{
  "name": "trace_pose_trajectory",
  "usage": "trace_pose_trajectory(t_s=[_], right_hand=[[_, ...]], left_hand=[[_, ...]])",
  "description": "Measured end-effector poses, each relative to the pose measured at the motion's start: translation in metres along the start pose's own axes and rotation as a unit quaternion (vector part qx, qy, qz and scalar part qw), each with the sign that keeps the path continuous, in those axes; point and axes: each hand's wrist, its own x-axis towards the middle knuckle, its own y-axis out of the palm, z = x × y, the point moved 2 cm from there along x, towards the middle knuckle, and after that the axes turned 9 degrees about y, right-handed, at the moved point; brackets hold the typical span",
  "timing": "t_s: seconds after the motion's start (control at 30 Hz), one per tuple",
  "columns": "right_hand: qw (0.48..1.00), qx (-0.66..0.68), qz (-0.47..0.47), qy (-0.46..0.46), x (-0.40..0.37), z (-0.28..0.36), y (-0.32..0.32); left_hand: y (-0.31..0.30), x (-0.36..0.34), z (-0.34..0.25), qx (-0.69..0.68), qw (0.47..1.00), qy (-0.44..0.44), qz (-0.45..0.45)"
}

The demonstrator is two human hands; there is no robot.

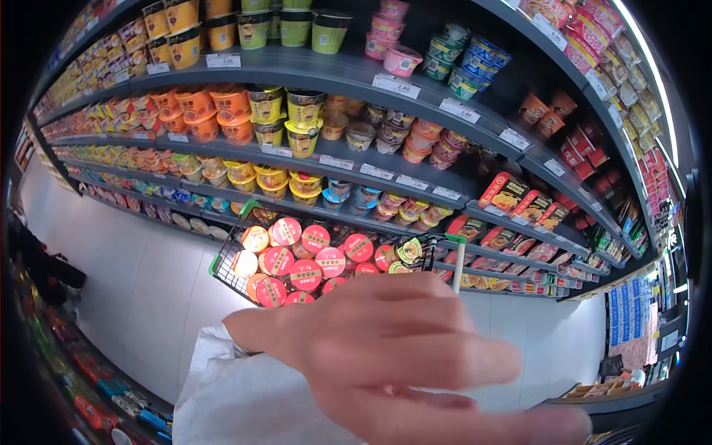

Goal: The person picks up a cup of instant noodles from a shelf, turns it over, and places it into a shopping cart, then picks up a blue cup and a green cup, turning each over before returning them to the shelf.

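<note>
My left hand (393, 356) is raised close to the camera, back of the hand toward me, with a pale sleeve (252, 393) at the wrist. Thumb and forefinger stretch to the right, apart from each other, while the other fingers look bent. I see nothing held in it. Beyond it stands a black wire shopping cart (226, 256) with green corners, partly hidden by the hand. Several round tubs with red lids (305, 274) fill the cart, along with some orange and green-lidded ones. My right hand is out of view.
Long dark shelves (297, 63) run across the far side, stocked with instant noodle cups (304, 122) and red boxes (504, 191). Pale floor (141, 289) lies around the cart. A dark-clothed figure (44, 267) is at the left edge; more packaged goods (96, 408) line the lower left.
</note>
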Motion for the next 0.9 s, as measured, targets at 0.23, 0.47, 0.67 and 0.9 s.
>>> trace_pose_trajectory(t_s=[0.23, 0.47, 0.67, 0.9], right_hand=[[1.0, -0.004, -0.026, -0.006, -0.002, 0.009, -0.004], [0.999, -0.024, -0.03, -0.009, -0.002, 0.01, -0.005], [0.999, -0.02, -0.026, 0.006, -0.007, 0.025, -0.01], [0.997, 0.052, 0.035, 0.045, 0.002, 0.009, -0.005]], left_hand=[[0.015, -0.011, 0.028, -0.071, 0.989, 0.064, -0.11], [0.008, -0.022, 0.039, -0.129, 0.987, -0.002, -0.092], [-0.009, -0.042, 0.045, -0.159, 0.97, -0.184, -0.013], [-0.011, -0.206, 0.089, -0.042, 0.812, -0.533, 0.235]])
